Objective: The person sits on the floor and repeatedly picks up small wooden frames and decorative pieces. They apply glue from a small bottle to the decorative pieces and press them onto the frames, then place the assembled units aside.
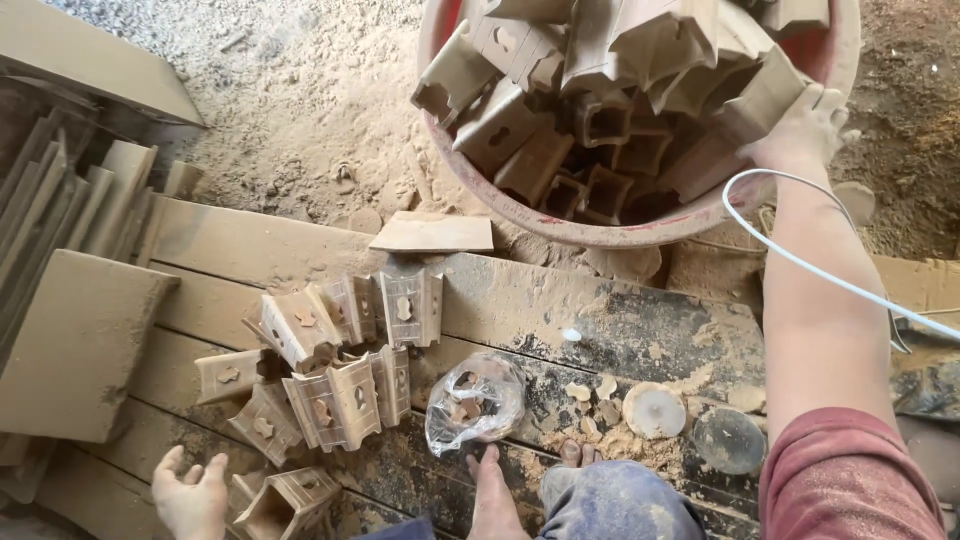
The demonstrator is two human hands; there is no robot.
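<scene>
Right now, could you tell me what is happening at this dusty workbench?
A person sits over dust-covered wooden planks. Their right hand reaches into a red tub heaped with moulded clay blocks and rests on one at the rim. Their left hand lies open beside a clay block near the cluster of finished blocks on the planks. A crumpled plastic bag sits by their bare foot.

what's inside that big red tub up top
The red tub is heaped with hollow clay block pieces, some with shaped cut-outs. The right hand rests on them at the rim. The tub's bottom is covered.
</scene>
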